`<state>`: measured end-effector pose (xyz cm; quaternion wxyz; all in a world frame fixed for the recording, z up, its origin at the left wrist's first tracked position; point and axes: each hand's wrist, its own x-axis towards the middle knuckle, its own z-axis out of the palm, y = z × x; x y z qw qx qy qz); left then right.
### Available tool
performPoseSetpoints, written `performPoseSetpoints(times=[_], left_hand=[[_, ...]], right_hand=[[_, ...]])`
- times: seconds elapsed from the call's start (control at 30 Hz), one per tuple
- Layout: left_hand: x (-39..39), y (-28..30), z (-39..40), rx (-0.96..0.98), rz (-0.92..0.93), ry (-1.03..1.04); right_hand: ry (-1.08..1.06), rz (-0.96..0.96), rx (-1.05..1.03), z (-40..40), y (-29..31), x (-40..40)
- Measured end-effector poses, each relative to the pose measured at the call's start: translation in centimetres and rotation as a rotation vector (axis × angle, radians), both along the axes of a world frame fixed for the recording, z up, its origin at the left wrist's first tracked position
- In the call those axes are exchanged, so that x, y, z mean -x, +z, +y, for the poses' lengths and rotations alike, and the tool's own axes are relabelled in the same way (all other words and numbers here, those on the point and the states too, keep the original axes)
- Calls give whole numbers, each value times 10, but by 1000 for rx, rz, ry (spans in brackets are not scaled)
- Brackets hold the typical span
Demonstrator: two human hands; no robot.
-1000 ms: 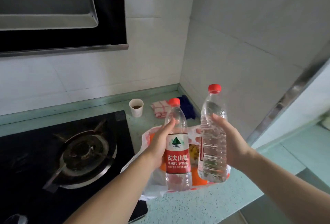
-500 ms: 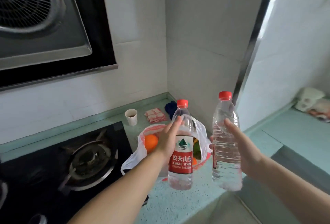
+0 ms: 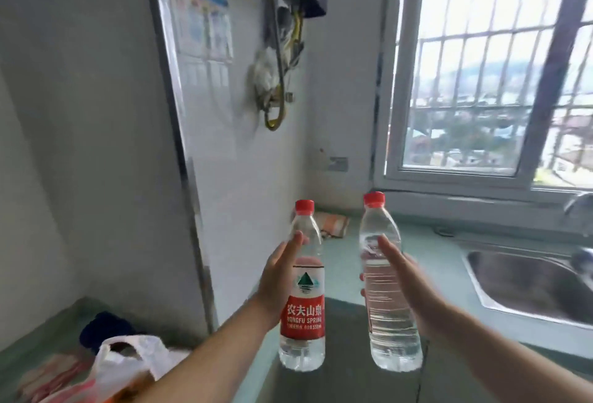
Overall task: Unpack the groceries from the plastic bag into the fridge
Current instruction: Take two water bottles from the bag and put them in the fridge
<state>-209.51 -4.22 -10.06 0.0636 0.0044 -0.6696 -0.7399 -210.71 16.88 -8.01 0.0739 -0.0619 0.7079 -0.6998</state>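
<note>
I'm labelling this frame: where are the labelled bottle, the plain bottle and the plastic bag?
labelled bottle (image 3: 301, 316), head view, red label.
plain bottle (image 3: 390, 316), head view, ribbed body.
plastic bag (image 3: 128, 361), head view, white handle loop.

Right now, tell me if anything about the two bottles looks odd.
Only one thing: the bottle in the right hand has no label, while the left hand's bottle wears a red one. Both are upright, capped, unspilled.

Pale green countertop (image 3: 346, 261) with plastic bag (image 3: 128, 367), dark blue cloth (image 3: 102, 330), perhaps a folded rag (image 3: 332, 224), inset sink (image 3: 529, 280).
</note>
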Motion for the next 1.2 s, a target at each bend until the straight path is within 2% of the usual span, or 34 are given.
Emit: performPoseSetpoints(times=[0.2,0.43,0.67,0.93,1.2], left_hand=[[47,-12,78,40,39,-292],[44,-24,186,37,43,-601],[-15,-15,298,28,33,-849],[-110,21,423,47,71,-974],[-214,30,550,49,69,-1242]], right_hand=[[-365,82,-136,86,3,-26],[-677,9,-94,166,-13,-93],[-855,57,25,233,-21,-189],[-1034,109,121,322,-3,-311],[-1407,219,-57,394,-3,-433]])
